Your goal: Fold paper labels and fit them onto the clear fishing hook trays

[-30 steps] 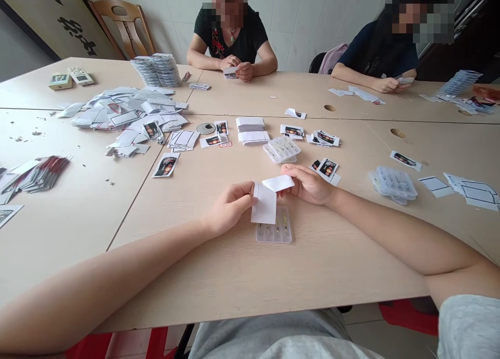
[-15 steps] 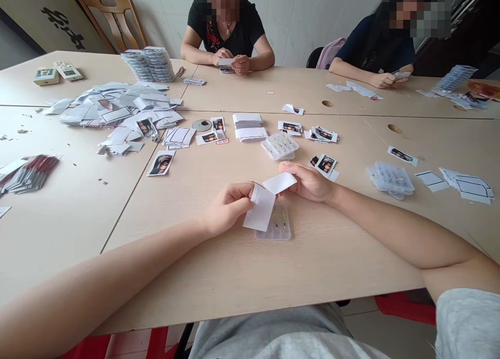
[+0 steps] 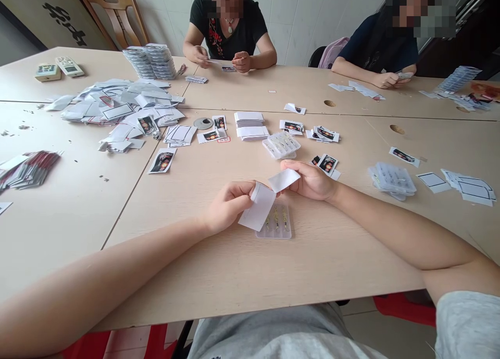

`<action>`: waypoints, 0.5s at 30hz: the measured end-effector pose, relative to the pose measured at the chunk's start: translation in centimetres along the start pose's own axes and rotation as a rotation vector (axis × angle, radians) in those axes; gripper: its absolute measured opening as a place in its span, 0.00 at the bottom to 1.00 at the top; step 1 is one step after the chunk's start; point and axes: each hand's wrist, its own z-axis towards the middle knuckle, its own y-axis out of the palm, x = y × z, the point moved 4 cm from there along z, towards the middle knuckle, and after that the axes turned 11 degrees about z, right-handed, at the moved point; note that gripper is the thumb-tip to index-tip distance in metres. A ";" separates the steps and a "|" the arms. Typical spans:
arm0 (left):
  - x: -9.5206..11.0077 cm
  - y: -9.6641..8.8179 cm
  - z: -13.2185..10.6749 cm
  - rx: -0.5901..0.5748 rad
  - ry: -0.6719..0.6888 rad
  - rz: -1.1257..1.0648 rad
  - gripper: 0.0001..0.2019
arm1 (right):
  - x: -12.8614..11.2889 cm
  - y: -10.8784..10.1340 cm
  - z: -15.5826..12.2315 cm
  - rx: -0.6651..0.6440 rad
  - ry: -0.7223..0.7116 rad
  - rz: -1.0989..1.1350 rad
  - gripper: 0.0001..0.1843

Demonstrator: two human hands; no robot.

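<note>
My left hand (image 3: 230,205) pinches a white paper card (image 3: 258,207) with a thin printed line near its upper edge. In my right hand (image 3: 310,179), thumb and fingers are closed on a smaller white paper slip (image 3: 284,180). The two papers meet or overlap at their near corners; whether they are joined, I cannot tell. Beneath them on the table lies a clear plastic box (image 3: 282,226) with small yellowish items in its compartments, partly hidden by the card. Just beyond my hands are black-printed labels (image 3: 327,163) and clear boxes (image 3: 281,145).
A large heap of white papers (image 3: 125,103) spreads at the left, with stacked packs (image 3: 150,62) behind. Paper stacks (image 3: 250,125) stand ahead. More clear boxes (image 3: 392,179) and outlined cards (image 3: 469,187) lie right. Two people sit across the table (image 3: 219,275), handling small papers.
The slip in my right hand has shifted slightly right, away from the card, baring more of the box. My left hand's card tilts more. One person opposite has drawn their hands apart.
</note>
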 end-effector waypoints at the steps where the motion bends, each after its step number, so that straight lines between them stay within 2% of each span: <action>1: 0.0 0.0 0.0 0.000 0.001 0.007 0.08 | 0.0 -0.1 0.0 -0.009 0.007 0.004 0.16; 5: 0.1 0.0 -0.1 0.004 -0.018 0.038 0.05 | 0.1 -0.4 0.0 -0.032 0.026 0.049 0.16; 8: 0.0 0.0 0.0 0.052 -0.008 -0.009 0.04 | 0.2 -0.8 0.3 0.012 0.036 0.122 0.17; 10: -0.1 -0.6 0.2 0.185 0.023 -0.075 0.04 | 0.3 -1.2 0.4 0.082 0.041 0.184 0.16; 13: -0.4 -2.0 0.4 0.455 0.062 -0.202 0.03 | 0.3 -1.8 0.5 0.171 0.035 0.258 0.13; 15: -0.8 -2.6 0.7 0.526 0.015 -0.265 0.08 | 0.3 -2.0 0.5 0.191 0.025 0.296 0.12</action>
